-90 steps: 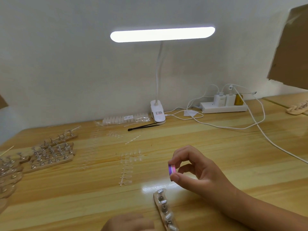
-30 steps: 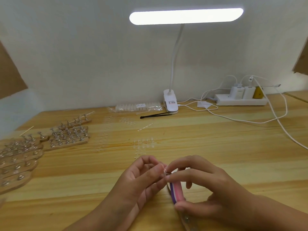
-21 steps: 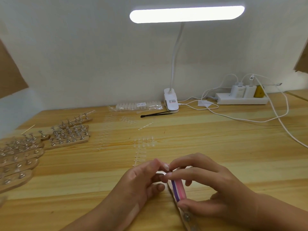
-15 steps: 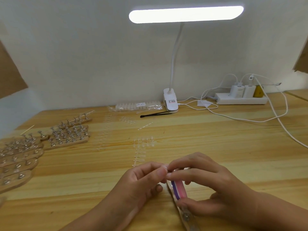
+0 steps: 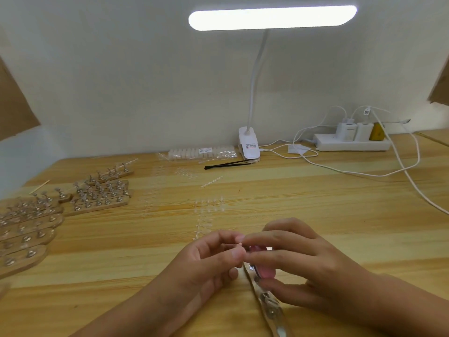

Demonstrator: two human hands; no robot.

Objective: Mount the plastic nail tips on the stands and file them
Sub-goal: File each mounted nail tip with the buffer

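My right hand [image 5: 301, 261] grips a pink and purple nail file block [image 5: 263, 268], its fingers curled over it. My left hand [image 5: 206, 263] pinches a small clear nail tip [image 5: 240, 244] between thumb and forefinger, right against the file. Below both hands a narrow wooden stand strip [image 5: 269, 307] with metal pegs lies on the table, running toward me. Strips of clear nail tips [image 5: 206, 215] lie on the wood just beyond my hands.
Several wooden stand strips with metal pegs [image 5: 99, 195] lie at the left. Near the wall sit a bag of white tips [image 5: 201, 152], black tweezers [image 5: 228, 164], a clip lamp base [image 5: 249, 145] and a power strip [image 5: 352, 142] with white cables trailing right.
Three seconds ago my right hand held the file alone above the stand. Since then my left hand has come up to it, and both hands stay pinched together with small finger shifts.
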